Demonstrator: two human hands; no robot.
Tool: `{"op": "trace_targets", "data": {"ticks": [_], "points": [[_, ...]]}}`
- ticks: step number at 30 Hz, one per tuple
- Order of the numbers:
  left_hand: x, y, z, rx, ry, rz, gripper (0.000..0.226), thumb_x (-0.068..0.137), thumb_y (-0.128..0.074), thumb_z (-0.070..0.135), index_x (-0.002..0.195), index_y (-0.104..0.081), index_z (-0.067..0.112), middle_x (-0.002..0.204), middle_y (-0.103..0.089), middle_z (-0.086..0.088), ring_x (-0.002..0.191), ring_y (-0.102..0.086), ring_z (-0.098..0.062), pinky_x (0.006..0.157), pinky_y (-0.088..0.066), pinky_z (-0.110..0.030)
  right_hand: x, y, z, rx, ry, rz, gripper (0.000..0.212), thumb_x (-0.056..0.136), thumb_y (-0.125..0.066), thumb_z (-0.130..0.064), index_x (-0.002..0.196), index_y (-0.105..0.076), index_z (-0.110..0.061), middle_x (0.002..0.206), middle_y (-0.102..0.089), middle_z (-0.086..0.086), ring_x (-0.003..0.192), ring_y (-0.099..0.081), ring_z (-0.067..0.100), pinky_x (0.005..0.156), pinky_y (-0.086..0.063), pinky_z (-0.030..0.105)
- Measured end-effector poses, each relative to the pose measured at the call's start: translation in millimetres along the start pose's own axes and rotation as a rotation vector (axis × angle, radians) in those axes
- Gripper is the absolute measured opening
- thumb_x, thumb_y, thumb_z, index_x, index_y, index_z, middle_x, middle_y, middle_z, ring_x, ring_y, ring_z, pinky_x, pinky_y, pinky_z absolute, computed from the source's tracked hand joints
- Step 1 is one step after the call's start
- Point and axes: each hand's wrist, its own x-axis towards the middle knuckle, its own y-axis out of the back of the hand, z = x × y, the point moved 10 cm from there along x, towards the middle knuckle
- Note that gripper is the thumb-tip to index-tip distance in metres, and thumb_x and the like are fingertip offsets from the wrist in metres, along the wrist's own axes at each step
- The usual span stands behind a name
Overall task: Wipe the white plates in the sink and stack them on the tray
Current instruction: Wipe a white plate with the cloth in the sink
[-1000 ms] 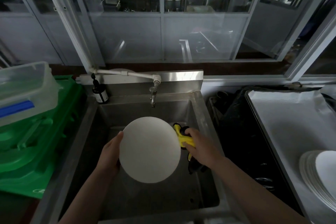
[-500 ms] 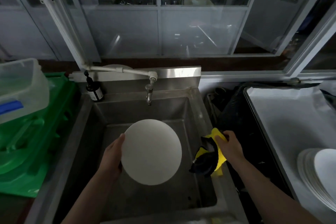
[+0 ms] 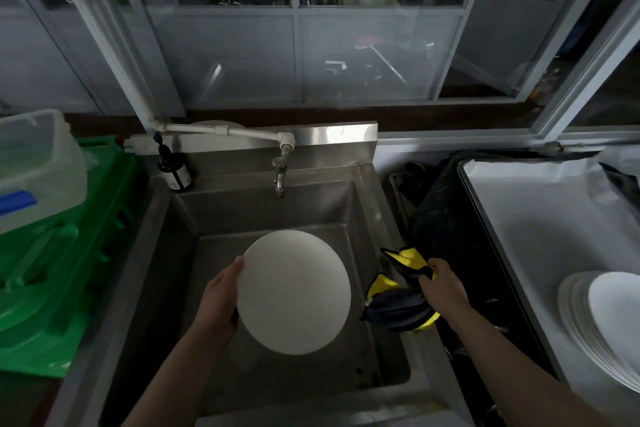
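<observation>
Holding a round white plate (image 3: 293,291) by its left rim, the left hand (image 3: 220,302) keeps it tilted above the basin of the stainless steel sink (image 3: 214,215), thumb along the edge and the other fingers hidden behind it. The right hand (image 3: 445,288) is closed around a bunched yellow and dark cloth (image 3: 398,302), just over the sink's right rim and apart from the plate. A tap (image 3: 280,173) on a white pipe (image 3: 225,131) hangs over the back of the basin, with a dark bottle (image 3: 175,172) standing on the back left corner. To the right lies a tray (image 3: 540,239) lined with white sheeting, and a stack of white plates (image 3: 602,319) sits at its near right end. Between sink and tray there is a dark gap holding a black bag (image 3: 446,218). On the left, green crates (image 3: 69,253) carry a clear plastic box (image 3: 34,170). Behind everything runs a wall of glass panels in pale metal frames (image 3: 294,45), showing a dim room with steel fittings beyond.
</observation>
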Motion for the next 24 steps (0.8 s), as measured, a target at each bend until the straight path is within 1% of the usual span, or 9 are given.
{"op": "trace_targets", "data": {"ticks": [6,8,10,12,14,16,19,21,24], "points": [[-11.2,5.1,4.6,-0.001,-0.024,-0.007,0.03,0.104,-0.045,0.036,0.111,-0.07,0.021,0.106,-0.074,-0.014,0.098,-0.069,-0.039,0.082,-0.055,-0.055,-18.3,-0.6,-36.0,0.029,0.128,0.05,0.046,0.095,-0.055,-0.018,0.14,-0.044,-0.019,0.129,-0.053,0.006,0.099,-0.056,0.025,0.073,-0.043,0.032],[-15.6,6.7,6.4,-0.001,-0.037,-0.01,0.029,0.104,-0.044,0.036,0.109,-0.07,0.023,0.104,-0.074,-0.012,0.095,-0.069,-0.036,0.079,-0.056,-0.05,-25.4,-7.8,-49.5,0.07,0.152,0.034,0.039,0.094,-0.055,-0.018,0.133,-0.049,-0.02,0.117,-0.057,0.0,0.085,-0.057,0.02,0.067,-0.043,0.032],[-19.5,9.4,7.1,-0.015,-0.039,0.003,0.029,0.104,-0.044,0.036,0.108,-0.069,0.022,0.106,-0.072,-0.014,0.097,-0.068,-0.037,0.083,-0.055,-0.053,-33.3,-22.4,-59.8,0.222,0.133,-0.027,0.03,0.094,-0.056,-0.016,0.124,-0.057,-0.017,0.105,-0.065,0.0,0.079,-0.061,0.017,0.069,-0.05,0.033],[-23.4,13.5,8.7,-0.027,-0.039,0.012,0.029,0.105,-0.044,0.035,0.109,-0.07,0.022,0.107,-0.072,-0.014,0.098,-0.068,-0.037,0.086,-0.054,-0.054,-44.1,-44.4,-69.8,0.409,0.09,-0.142,0.02,0.096,-0.057,-0.015,0.115,-0.062,-0.013,0.099,-0.068,0.005,0.081,-0.064,0.019,0.075,-0.055,0.033],[-27.6,16.3,9.4,-0.027,-0.044,0.0,0.031,0.105,-0.043,0.037,0.114,-0.069,0.022,0.108,-0.073,-0.013,0.099,-0.069,-0.037,0.085,-0.055,-0.055,-58.1,-64.0,-82.4,0.5,0.074,-0.244,0.013,0.097,-0.058,-0.018,0.106,-0.065,-0.012,0.092,-0.07,0.008,0.075,-0.063,0.019,0.066,-0.054,0.03],[-31.6,20.2,10.7,-0.027,-0.051,-0.008,0.033,0.104,-0.043,0.038,0.117,-0.069,0.021,0.109,-0.074,-0.012,0.1,-0.07,-0.037,0.086,-0.055,-0.059,-70.5,-77.2,-94.4,0.494,0.084,-0.301,0.015,0.096,-0.06,-0.022,0.102,-0.067,-0.011,0.083,-0.07,0.007,0.067,-0.061,0.017,0.056,-0.05,0.027],[-34.9,26.3,13.1,-0.028,-0.064,-0.017,0.035,0.104,-0.044,0.037,0.12,-0.068,0.017,0.112,-0.073,-0.016,0.102,-0.069,-0.04,0.088,-0.054,-0.064,-91.9,-84.3,-111.7,0.394,0.156,-0.341,0.022,0.097,-0.059,-0.028,0.091,-0.067,-0.009,0.071,-0.065,0.003,0.06,-0.058,0.014,0.05,-0.047,0.023],[-37.8,30.0,15.1,-0.023,-0.073,-0.014,0.034,0.104,-0.043,0.037,0.117,-0.069,0.019,0.109,-0.074,-0.013,0.1,-0.07,-0.038,0.084,-0.056,-0.058,-103.1,-84.6,-119.2,0.288,0.211,-0.348,0.022,0.097,-0.059,-0.029,0.093,-0.068,-0.008,0.069,-0.064,0.002,0.062,-0.06,0.012,0.05,-0.048,0.018],[-42.0,33.4,18.0,-0.022,-0.085,-0.018,0.032,0.105,-0.042,0.037,0.115,-0.068,0.022,0.107,-0.074,-0.01,0.097,-0.071,-0.035,0.078,-0.058,-0.05,-110.8,-87.7,-125.0,0.234,0.264,-0.372,0.012,0.096,-0.061,-0.022,0.095,-0.068,-0.012,0.069,-0.064,0.002,0.063,-0.06,0.01,0.053,-0.049,0.019]]}}
